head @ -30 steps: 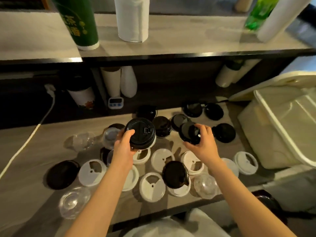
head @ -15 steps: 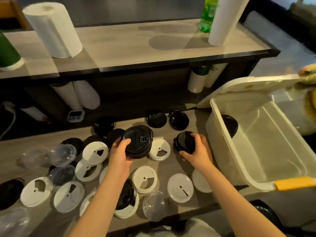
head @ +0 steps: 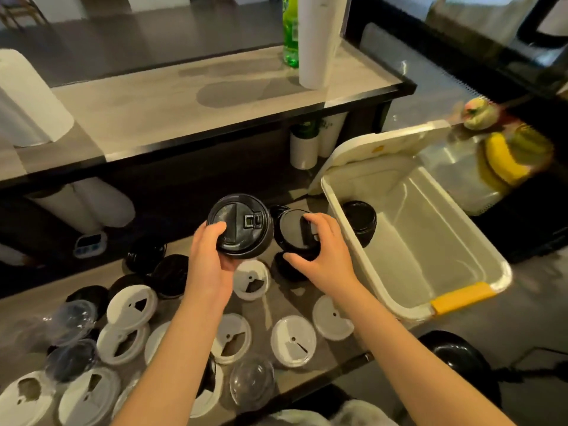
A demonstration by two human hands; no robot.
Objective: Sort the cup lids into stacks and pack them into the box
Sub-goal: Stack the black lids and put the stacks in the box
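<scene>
Holding up a stack of black lids (head: 241,226) in the left hand (head: 212,262), thumb across the top face and fingers curled round the near rim, above the middle of the counter (head: 295,302). Gripping a black lid (head: 292,230) in the right hand (head: 321,256), just right of the stack and nearly touching it, fingers hooked over its right edge, thumb at the near edge, face tilted toward the camera.

To the right, the open white box (head: 430,241), flap leaning back at the far end, yellow clasp (head: 461,298) at the near end. Inside, against its left wall, another black stack (head: 359,221).

Spread over the near counter, under and around both forearms: white lids (head: 293,341) lying flat and single, clear dome lids (head: 252,384) among them and toward the left, loose black lids (head: 172,275) at the far left of the group.

Far behind, on the upper shelf (head: 184,96), a white paper roll (head: 316,41) and a green bottle (head: 290,35) side by side.
</scene>
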